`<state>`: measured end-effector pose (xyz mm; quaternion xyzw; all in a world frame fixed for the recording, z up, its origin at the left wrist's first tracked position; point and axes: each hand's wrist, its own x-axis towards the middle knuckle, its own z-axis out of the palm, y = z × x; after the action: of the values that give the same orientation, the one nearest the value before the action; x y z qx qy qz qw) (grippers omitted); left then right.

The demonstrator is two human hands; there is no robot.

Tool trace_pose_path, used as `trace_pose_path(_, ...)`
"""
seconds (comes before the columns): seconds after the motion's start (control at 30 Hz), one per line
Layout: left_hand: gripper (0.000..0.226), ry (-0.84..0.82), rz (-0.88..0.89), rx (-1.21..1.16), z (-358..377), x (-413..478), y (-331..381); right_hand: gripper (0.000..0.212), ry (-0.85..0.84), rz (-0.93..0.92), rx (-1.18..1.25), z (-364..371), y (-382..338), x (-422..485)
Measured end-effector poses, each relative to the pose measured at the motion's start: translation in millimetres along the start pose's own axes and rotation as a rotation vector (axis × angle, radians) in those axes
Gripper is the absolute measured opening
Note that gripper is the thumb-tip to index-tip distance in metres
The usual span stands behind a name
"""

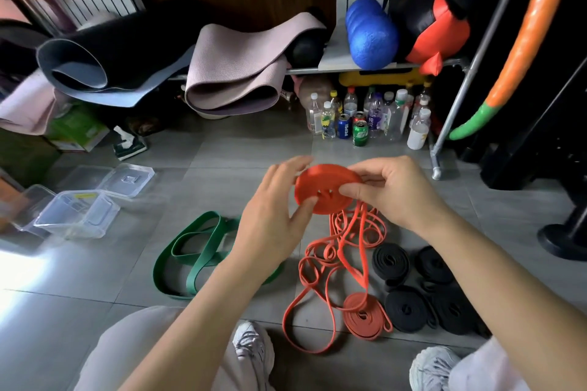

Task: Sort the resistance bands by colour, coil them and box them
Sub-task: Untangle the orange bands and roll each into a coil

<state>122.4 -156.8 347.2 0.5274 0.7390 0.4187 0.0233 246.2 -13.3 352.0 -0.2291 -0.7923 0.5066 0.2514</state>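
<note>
Both hands are up over the floor (222,149) w/ a red coil (324,190) held between them, flat face tilted toward the camera. The right hand (390,190) pinches the coil's right side: thumb on the near face, fingers (374,173) curled over the top edge. The left hand (273,209) is at the coil's left rim, fingers spread and nearly straight, thumb tip against the lower-left edge, not clamped round it. Fingertips up top are blurred.

A strand runs down from the held coil into the loose red bands (333,257), tangled on the floor directly below. At the near end of that tangle lies a second red coil (365,316), wound flat. Just right of it are four black coils (408,311), two near and two further back, close together. Left of the red tangle, partly under the left forearm, the green bands (193,254) lie uncoiled in overlapping loops.

Clear boxes (76,213) sit well apart at far left, w/ a clear lid (124,179) behind them. At the back: rolled mats (235,73) on a low shelf, a blue foam roller (371,32), and bottles and cans (365,117) standing on the floor below. White shoes (254,346) at bottom of view.
</note>
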Motion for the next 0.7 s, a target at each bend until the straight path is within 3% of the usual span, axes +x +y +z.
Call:
trace_pose_path(0.07,0.049,-0.098,0.179,0.221,-4.0,3.0,-1.8,0.022,-0.037,-0.023,-0.078,1.3,-0.3,1.0)
trace_pose_path(0.17,0.040,-0.181,0.212,0.211,-11.4,15.9,2.8,0.021,-0.063,-0.052,-0.068,0.7,-4.0,3.1)
trace_pose_path(0.37,0.035,-0.206,0.104,0.035,-21.4,32.9,8.9,0.030,-0.055,-0.075,0.061,-2.5,-13.7,3.5)
trace_pose_path(0.7,0.038,0.001,-0.137,-0.427,-16.5,31.5,13.7,0.026,-0.002,-0.021,0.220,-6.4,-8.8,-3.2)
